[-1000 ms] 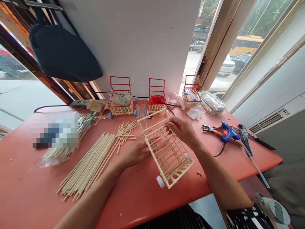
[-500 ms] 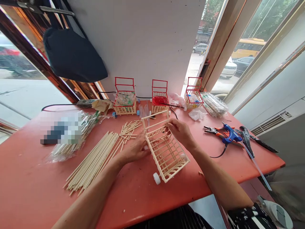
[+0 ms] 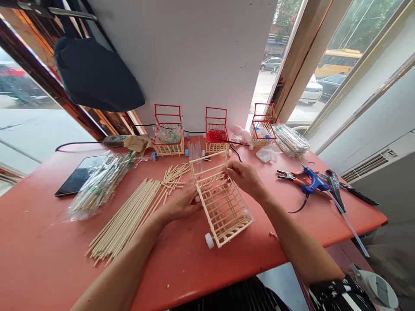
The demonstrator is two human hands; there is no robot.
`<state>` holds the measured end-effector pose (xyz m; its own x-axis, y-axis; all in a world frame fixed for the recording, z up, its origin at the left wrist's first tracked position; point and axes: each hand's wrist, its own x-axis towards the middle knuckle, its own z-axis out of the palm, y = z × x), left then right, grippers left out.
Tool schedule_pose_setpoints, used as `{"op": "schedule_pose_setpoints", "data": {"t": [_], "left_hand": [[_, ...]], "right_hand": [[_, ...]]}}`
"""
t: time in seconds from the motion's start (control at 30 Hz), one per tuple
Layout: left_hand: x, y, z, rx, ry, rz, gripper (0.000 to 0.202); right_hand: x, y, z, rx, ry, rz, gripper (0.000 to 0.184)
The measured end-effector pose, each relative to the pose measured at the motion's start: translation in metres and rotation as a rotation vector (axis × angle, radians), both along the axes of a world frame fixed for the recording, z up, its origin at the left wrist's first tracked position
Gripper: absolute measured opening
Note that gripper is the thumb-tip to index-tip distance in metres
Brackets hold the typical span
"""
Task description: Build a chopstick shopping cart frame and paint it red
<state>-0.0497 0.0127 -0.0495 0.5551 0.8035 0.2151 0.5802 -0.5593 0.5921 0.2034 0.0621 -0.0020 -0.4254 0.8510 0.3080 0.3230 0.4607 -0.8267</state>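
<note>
A small cart made of bamboo sticks (image 3: 210, 218) is tilted toward me above the table, its basket open and its tall handle frame at the far end. A white round wheel (image 3: 209, 240) shows at its near left corner. My right hand (image 3: 244, 178) pinches the right side of the cart where the handle frame meets the basket. My left hand (image 3: 183, 202) holds the cart's left side by another white wheel, with its fingertips partly hidden. Left of that hand lie a bundle of long sticks (image 3: 126, 222) and a heap of short cut sticks (image 3: 175, 175).
Three red-trimmed stick carts (image 3: 169, 144) stand along the wall, one holding a red tray (image 3: 216, 135). On the right lie a blue glue gun (image 3: 314, 182) and pliers (image 3: 287, 175). Bagged sticks (image 3: 100, 183) overlap a dark tablet (image 3: 73, 179) at the left.
The cart's near end has swung slightly left and the cart leans a little differently. Both hands keep their places on it. The view has shifted slightly.
</note>
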Motion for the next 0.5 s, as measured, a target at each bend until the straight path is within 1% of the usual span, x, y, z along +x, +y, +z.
{"op": "schedule_pose_setpoints", "data": {"t": [0.2,0.33,0.5], "left_hand": [[-0.006,0.004,0.006,-0.017,0.047,-0.051,0.042],[-0.014,0.006,0.009,-0.014,0.062,-0.059,0.053],[-0.021,0.008,0.008,-0.007,0.097,-0.072,0.064]], "right_hand": [[0.003,0.000,0.004,0.064,-0.041,-0.013,0.025],[0.005,0.000,0.006,0.036,-0.062,-0.012,0.026],[0.006,0.001,0.005,-0.004,-0.059,-0.005,0.031]]}}
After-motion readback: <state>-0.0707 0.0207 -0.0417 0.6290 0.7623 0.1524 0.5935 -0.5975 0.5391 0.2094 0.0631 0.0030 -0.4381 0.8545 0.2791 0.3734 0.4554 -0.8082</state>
